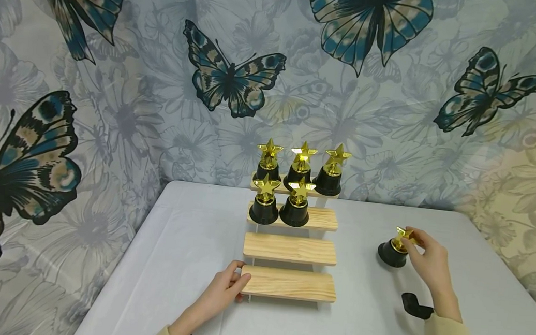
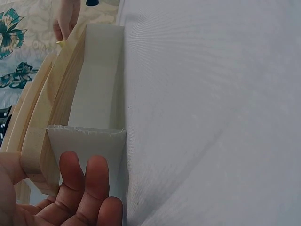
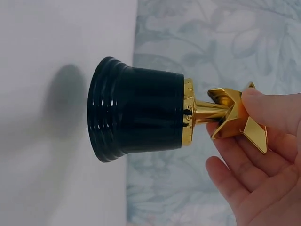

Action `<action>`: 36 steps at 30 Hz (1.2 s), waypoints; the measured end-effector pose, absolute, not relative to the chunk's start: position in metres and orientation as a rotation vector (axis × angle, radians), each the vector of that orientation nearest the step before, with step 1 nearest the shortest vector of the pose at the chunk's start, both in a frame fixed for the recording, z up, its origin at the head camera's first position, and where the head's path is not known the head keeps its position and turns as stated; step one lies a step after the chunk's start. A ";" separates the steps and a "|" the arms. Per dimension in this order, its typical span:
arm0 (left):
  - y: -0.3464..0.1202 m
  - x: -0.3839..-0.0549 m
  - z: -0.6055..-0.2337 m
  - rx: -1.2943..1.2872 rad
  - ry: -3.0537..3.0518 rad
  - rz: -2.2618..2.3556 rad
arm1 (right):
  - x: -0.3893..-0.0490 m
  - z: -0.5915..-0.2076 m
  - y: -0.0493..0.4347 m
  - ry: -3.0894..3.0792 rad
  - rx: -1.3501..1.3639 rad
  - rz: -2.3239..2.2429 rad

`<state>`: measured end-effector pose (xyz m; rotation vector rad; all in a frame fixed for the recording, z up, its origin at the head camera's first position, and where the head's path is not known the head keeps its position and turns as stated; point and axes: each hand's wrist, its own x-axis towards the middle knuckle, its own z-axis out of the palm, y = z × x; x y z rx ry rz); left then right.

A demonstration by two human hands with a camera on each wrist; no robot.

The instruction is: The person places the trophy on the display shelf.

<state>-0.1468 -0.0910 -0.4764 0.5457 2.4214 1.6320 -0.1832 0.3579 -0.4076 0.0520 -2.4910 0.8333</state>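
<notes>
My right hand (image 1: 431,262) pinches the gold star of a small star trophy (image 1: 390,255) by thumb and fingers, right of the stand. In the right wrist view the trophy's black base (image 3: 146,108) is held off the white tabletop, its shadow apart from it. My left hand (image 1: 219,291) grips the left end of the lowest step (image 1: 290,284) of a wooden tiered display stand (image 1: 290,248). In the left wrist view its thumb presses the step's end and its fingers (image 2: 96,181) curl beside the pale side support (image 2: 89,141).
Three star trophies (image 1: 328,183) stand along the stand's top step, and two more trophies (image 1: 264,210) on the left and middle of the second step. The table (image 1: 189,224) has a white cover. Behind it hangs butterfly-patterned cloth (image 1: 232,77). Black straps (image 1: 416,306) sit at both wrists.
</notes>
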 end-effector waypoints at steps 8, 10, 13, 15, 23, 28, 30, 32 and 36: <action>-0.091 -0.146 -0.474 0.535 2.410 1.649 | -0.181 -0.380 0.340 -2.434 0.142 0.769; -0.091 -0.146 -0.474 0.536 2.413 1.647 | -0.180 -0.374 0.337 -2.426 0.165 0.756; -0.091 -0.146 -0.475 0.538 2.415 1.644 | -0.178 -0.365 0.331 -2.402 0.206 0.736; -0.091 -0.146 -0.475 0.538 2.413 1.644 | -0.175 -0.358 0.327 -2.386 0.246 0.731; -0.091 -0.146 -0.476 0.547 2.423 1.626 | -0.166 -0.328 0.307 -2.310 0.456 0.687; -0.091 -0.147 -0.476 0.554 2.430 1.617 | -0.162 -0.313 0.300 -2.293 0.556 0.695; -0.091 -0.147 -0.477 0.555 2.435 1.616 | -0.161 -0.309 0.297 -2.299 0.579 0.688; -0.091 -0.147 -0.477 0.556 2.438 1.615 | -0.161 -0.305 0.295 -2.309 0.597 0.681; -0.090 -0.146 -0.476 0.559 2.434 1.620 | -0.162 -0.299 0.288 -2.337 0.625 0.670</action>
